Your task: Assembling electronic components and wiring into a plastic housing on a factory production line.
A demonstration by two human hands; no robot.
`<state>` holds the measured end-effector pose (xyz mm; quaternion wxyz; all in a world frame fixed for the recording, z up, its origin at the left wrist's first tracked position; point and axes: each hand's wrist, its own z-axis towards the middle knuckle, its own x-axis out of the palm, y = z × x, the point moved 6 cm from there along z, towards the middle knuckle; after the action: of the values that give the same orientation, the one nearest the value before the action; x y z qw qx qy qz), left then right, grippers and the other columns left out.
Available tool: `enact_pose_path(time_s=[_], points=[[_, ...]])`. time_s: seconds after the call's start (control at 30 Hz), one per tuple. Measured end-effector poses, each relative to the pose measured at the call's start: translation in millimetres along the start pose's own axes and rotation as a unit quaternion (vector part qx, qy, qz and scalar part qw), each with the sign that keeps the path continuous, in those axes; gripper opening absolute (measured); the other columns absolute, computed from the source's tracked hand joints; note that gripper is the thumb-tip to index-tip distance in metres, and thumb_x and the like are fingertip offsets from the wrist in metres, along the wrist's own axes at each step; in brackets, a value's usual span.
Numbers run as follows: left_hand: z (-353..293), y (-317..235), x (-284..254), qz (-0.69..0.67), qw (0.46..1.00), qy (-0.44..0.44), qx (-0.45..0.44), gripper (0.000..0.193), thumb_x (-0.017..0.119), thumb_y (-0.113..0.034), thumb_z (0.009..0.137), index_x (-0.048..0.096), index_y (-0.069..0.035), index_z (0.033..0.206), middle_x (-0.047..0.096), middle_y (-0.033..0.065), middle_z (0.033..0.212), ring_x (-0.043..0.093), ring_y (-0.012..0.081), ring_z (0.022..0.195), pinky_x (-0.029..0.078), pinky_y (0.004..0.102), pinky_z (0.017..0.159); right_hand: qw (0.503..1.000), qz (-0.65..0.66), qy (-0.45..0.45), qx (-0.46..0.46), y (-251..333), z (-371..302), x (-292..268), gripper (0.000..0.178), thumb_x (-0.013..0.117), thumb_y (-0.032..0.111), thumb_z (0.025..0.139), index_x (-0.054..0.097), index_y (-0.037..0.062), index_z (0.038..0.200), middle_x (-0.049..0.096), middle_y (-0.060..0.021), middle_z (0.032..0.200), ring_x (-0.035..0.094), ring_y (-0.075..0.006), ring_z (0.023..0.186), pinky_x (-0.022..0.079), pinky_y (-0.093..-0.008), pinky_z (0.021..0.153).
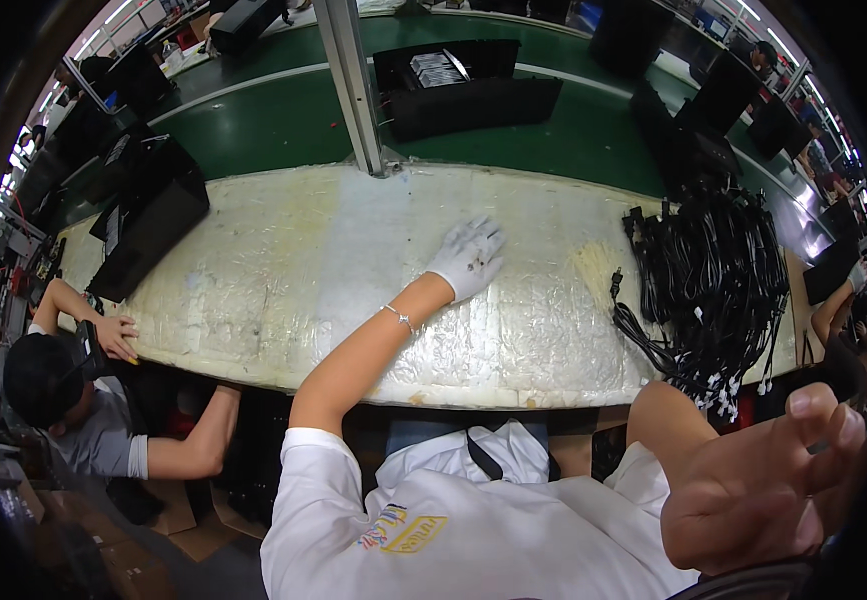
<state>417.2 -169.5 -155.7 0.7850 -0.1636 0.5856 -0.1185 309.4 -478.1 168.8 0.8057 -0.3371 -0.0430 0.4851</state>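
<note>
- Right hand [743, 490]: bare, raised close to the camera, fingers bent; I cannot tell whether they pinch anything.
- Left hand [469, 262]: white-gloved, laid on the table, fingers slightly spread.
- Table [273, 300]: pale, film-covered, directly under the left hand.
- Black cables [713, 270]: heaped on the table's right end.
- Black case [158, 220]: tilted at the table's left end.
- Metal post [351, 85]: at the table's far edge.
- Green belt [263, 115]: beyond, carrying another black box [478, 110].
</note>
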Motion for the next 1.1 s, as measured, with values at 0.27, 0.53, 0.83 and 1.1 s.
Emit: enact_pose_path(time_s=[0.27,0.53,0.83,1.1], points=[[-4.5,0.9,-0.3,-0.007,1.0,0.016,-0.014,0.047,0.047,-0.034,0.097,0.053,-0.008,0.135,0.043,0.0141,0.148,0.03,0.0298,0.143,0.02,0.0451,0.118,0.834,0.445,-0.244,0.216,-6.6,-7.2,43.4,0.028,0.051,0.014,0.095,0.051,-0.0032,0.118,0.048,-0.0273,0.12,0.054,-0.0362,0.1,0.05,-0.0394,0.069],[-6.9,-3.5,-1.5,-0.023,0.999,-0.031,-0.012,0.044,0.05,-0.031,0.096,0.054,-0.005,0.131,0.048,0.0153,0.142,0.035,0.0306,0.14,0.025,0.0459,0.115,0.913,0.259,0.149,0.278,-8.0,-38.2,312.0,0.045,0.066,0.005,0.084,0.052,0.0006,0.126,0.041,-0.0263,0.14,0.042,-0.0429,0.127,0.037,-0.0465,0.105],[100.5,39.6,-128.7,0.079,0.911,-0.404,0.016,0.044,0.067,-0.011,0.077,0.054,-0.003,0.119,0.053,0.0159,0.122,0.048,0.0348,0.12,0.039,0.0465,0.103,0.756,0.426,0.368,0.334,203.7,-159.1,357.6,0.052,0.056,0.008,0.088,0.041,-0.0136,0.133,0.035,-0.0369,0.142,0.034,-0.0497,0.135,0.029,-0.0516,0.114],[243.7,68.4,-87.2,0.266,0.941,-0.204,-0.05,0.028,0.065,-0.018,0.078,0.058,-0.009,0.104,0.056,0.0085,0.096,0.058,0.0279,0.094,0.044,0.0433,0.084,0.762,0.512,0.31,0.246,241.2,-111.9,326.1,0.062,0.063,0.028,0.083,0.049,-0.0122,0.128,0.045,-0.0311,0.136,0.037,-0.045,0.132,0.026,-0.054,0.114]])
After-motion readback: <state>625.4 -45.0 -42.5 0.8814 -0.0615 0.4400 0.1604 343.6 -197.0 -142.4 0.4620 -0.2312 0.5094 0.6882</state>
